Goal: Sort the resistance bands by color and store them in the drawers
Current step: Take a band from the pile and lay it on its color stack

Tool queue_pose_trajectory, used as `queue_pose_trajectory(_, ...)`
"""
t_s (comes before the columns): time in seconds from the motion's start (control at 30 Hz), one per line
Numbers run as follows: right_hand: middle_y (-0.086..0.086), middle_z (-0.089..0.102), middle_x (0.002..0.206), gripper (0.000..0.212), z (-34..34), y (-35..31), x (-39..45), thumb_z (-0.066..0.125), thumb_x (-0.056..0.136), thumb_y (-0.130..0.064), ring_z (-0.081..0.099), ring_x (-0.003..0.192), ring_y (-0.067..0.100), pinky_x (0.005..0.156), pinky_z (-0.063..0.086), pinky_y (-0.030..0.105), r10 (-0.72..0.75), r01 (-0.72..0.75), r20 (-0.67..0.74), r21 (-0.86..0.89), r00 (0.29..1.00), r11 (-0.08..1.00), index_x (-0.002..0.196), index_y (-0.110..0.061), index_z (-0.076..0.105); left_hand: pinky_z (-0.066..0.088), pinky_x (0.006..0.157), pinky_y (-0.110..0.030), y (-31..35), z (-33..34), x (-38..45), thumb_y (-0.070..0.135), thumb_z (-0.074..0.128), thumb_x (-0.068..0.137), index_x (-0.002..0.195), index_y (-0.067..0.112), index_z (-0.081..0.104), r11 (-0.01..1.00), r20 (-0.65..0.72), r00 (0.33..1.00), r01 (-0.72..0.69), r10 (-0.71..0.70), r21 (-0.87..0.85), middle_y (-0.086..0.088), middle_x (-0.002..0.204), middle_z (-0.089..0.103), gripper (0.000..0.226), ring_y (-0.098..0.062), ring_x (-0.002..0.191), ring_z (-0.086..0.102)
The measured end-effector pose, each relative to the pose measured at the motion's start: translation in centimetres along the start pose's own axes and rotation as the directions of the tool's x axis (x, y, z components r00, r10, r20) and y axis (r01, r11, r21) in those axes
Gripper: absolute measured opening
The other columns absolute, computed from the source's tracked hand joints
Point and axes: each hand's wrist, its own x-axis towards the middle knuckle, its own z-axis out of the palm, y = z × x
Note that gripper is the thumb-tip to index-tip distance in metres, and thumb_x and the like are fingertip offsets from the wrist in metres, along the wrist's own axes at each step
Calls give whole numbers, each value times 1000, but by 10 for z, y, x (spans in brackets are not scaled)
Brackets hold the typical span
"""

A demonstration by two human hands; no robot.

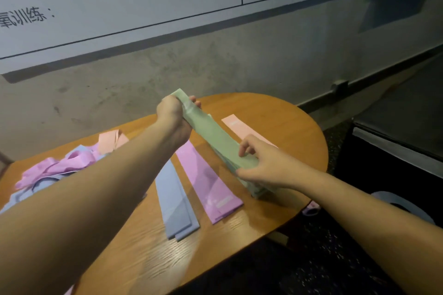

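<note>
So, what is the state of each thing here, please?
green bands: stacked, held at both ends
left hand: grips far end
right hand: holds near end
blue band: flat on table
purple band: flat
pink band: flat
mixed pile: tangled, unsorted

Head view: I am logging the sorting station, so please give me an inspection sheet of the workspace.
Surface: rounded wooden table, against a grey concrete wall.
Job's things: stack of flat green resistance bands held tilted, lower end on the table; flat blue bands, flat purple bands and a pale pink band laid out in strips; unsorted purple, blue and pink heap at the left.
Clutter: nothing seen.
Grippers: left hand grips the stack's upper end; right hand holds its lower part.
Cables: nothing seen.
Surroundings: whiteboard with handwriting; dark cabinet at the right; no open drawer seen.
</note>
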Motion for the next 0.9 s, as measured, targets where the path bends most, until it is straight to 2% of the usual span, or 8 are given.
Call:
queue_pose_trajectory(0.1, -7, 61, 115, 25, -8, 9, 5, 70, 84, -36, 62, 94, 12, 80, 59, 36, 46, -47, -38, -13, 998, 999, 103, -35, 53, 55, 67, -37, -10, 3, 21, -5, 35, 95, 114, 9, 55, 989, 39, 999, 0, -6, 145, -11, 92, 63, 31, -22, 76, 65)
queue_pose_trajectory(0.23, -10, 62, 116, 24, -17, 10, 19, 68, 87, -46, 62, 98, 14, 83, 56, 38, 76, -85, -91, -100, 993, 991, 105, -36, 55, 51, 71, -32, -30, 1, 56, 2, 50, 96, 106, 17, 59, 904, 38, 998, -59, 48, 424, -3, 81, 58, 20, -10, 60, 54)
queue_pose_trajectory(0.33, -12, 60, 122, 29, -16, 8, 30, 64, 88, -53, 61, 103, 16, 82, 56, 37, 80, -93, -62, -238, 995, 967, 110, -37, 53, 45, 57, -24, -44, -4, 82, 3, 57, 94, 104, 20, 58, 831, 20, 996, -80, 83, 550, -6, 91, 60, 20, -14, 69, 53)
queue_pose_trajectory(0.47, -6, 62, 124, 36, -6, 13, 42, 56, 88, -61, 61, 105, 22, 75, 48, 33, 67, -80, -45, -456, 997, 886, 115, -38, 52, 37, 40, -12, -64, -9, 106, 2, 65, 91, 104, 14, 59, 716, 78, 983, -175, 167, 675, -1, 79, 56, 19, -10, 60, 48)
queue_pose_trajectory(0.6, -7, 68, 114, 39, 4, 17, 44, 52, 88, -65, 63, 100, 19, 67, 37, 32, 43, -55, -35, -529, 998, 847, 115, -36, 56, 49, 57, -15, -83, -18, 121, 12, 72, 90, 98, 17, 65, 633, 113, 974, -214, 196, 744, 4, 81, 60, 11, -12, 69, 58)
queue_pose_trajectory(0.73, -6, 69, 112, 41, 8, 19, 43, 51, 88, -67, 64, 99, 19, 66, 38, 31, 29, -43, -34, -523, 999, 851, 114, -35, 56, 56, 91, -41, -92, -30, 133, 34, 77, 82, 78, 34, 63, 517, 121, 949, -262, 289, 815, -1, 115, 58, 14, -26, 103, 64)
queue_pose_trajectory(0.83, -7, 68, 114, 42, 7, 18, 42, 53, 87, -68, 64, 99, 17, 68, 42, 31, 45, -47, -16, -516, 999, 855, 115, -36, 54, 57, 89, -45, -92, -32, 129, 31, 75, 82, 87, 27, 64, 537, 122, 956, -252, 266, 805, -6, 109, 67, 13, -29, 98, 67)
queue_pose_trajectory(0.9, -8, 66, 116, 44, 7, 18, 42, 56, 85, -68, 62, 101, 15, 70, 44, 31, 65, -56, 1, -500, 998, 864, 117, -37, 53, 55, 87, -36, -91, -31, 124, 19, 71, 89, 101, 23, 62, 541, 145, 958, -262, 249, 800, -5, 108, 65, 15, -26, 97, 65)
